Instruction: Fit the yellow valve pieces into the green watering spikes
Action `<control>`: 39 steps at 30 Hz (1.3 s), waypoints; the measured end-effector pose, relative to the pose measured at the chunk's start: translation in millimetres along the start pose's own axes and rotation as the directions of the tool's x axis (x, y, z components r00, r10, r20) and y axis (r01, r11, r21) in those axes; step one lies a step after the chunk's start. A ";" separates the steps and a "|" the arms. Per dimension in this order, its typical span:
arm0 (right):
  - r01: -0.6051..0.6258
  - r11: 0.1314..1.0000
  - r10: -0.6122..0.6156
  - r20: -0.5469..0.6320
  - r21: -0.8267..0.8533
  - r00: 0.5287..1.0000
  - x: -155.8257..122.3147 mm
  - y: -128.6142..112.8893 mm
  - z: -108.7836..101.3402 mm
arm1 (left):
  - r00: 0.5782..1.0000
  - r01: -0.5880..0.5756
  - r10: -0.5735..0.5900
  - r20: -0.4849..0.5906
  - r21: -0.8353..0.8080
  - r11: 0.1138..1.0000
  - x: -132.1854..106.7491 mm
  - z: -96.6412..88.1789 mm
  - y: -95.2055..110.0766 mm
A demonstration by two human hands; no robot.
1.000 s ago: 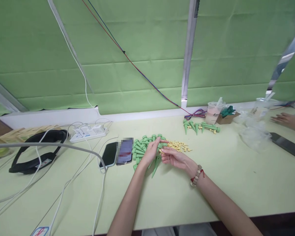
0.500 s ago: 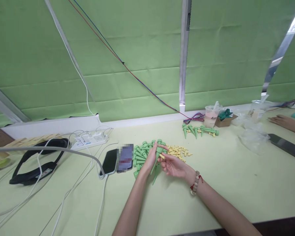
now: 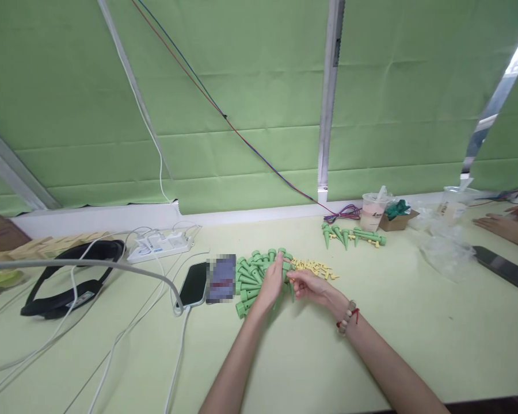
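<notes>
"Can you see what the left hand has got?"

"A green spike. The fingers are curled in around it, and its thick head pokes out on the side facing the right hand, with the shaft slanting down between the two palms."

"And the right one, the one with the beaded bracelet?"

"Narrow. Thumb and forefinger come together right up at the spike. Whether they've closed on something, I can't tell from here; the fingertips cover that spot."

"So the spike is between the hands, not down on the table?"

"Between them, yes, gripped from the left. Under and beyond the left wrist there's the heap of green spikes, heads mostly outward, and just past the right hand's knuckles a scatter of yellow pieces."

"There's another bunch farther back, isn't there?"

"A small row of spikes near the drink cup, with yellow bits among them. It's well apart from both hands."
</notes>
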State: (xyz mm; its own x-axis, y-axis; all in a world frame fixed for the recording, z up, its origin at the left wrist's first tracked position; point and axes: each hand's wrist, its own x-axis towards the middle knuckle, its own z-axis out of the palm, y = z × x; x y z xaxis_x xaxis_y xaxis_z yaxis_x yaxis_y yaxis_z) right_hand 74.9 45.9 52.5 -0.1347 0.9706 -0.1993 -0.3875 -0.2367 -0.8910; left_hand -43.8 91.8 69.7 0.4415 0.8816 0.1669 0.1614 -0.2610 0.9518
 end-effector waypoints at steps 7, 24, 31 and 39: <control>0.113 0.923 -0.099 0.055 -0.369 0.994 -10.3 -6.5 -1.9 | 0.998 -0.065 0.065 0.013 0.085 0.994 2.8 -1.2 -10.9; 0.447 0.619 -0.644 -0.091 -0.645 0.760 9.3 22.1 1.0 | 0.993 -0.008 0.056 -0.106 0.409 0.913 -1.9 -6.9 -7.9; 0.128 0.964 -0.119 0.052 -0.233 0.992 4.9 15.0 14.8 | 0.970 -0.150 0.171 -0.171 0.126 0.981 -1.7 -7.5 -3.8; -0.110 0.984 0.068 0.268 0.143 0.961 -0.6 8.0 9.1 | 0.964 -0.177 0.185 -0.193 0.056 0.983 -5.9 -7.9 2.6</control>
State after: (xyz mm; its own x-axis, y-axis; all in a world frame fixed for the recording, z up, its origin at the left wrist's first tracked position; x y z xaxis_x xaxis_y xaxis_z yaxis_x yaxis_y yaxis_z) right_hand 63.6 43.0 49.1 -0.4002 0.9052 -0.1431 -0.4964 -0.3453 -0.7964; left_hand -53.0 89.1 73.3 0.2846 0.8772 0.3866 0.1292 -0.4347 0.8913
